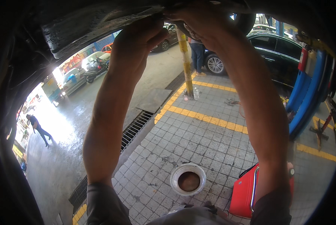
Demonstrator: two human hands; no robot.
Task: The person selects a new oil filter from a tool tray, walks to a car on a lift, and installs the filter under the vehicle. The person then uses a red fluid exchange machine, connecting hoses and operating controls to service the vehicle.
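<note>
Both my arms reach up to the dark underside of a raised car (74, 28). My left hand (136, 39) is closed, its fingers bent up against the lower edge of the underbody and its thumb turned toward the right hand. Close beside it, my right hand (201, 22) is closed too, its fingers curled in the shadow under the car. What either hand grips is hidden by the hands and the dark. Below, on the tiled floor, stands a round whitish tub (174, 182) with brown contents.
A red case (243, 195) with a metal handle stands below my right arm. Right of it rises a blue lift post (306, 90). Ahead are a yellow post (185, 63), a bottle (196, 93), a person (197, 56) and a black car (273, 56). Another person (39, 127) is at left, beyond a floor grate (136, 127).
</note>
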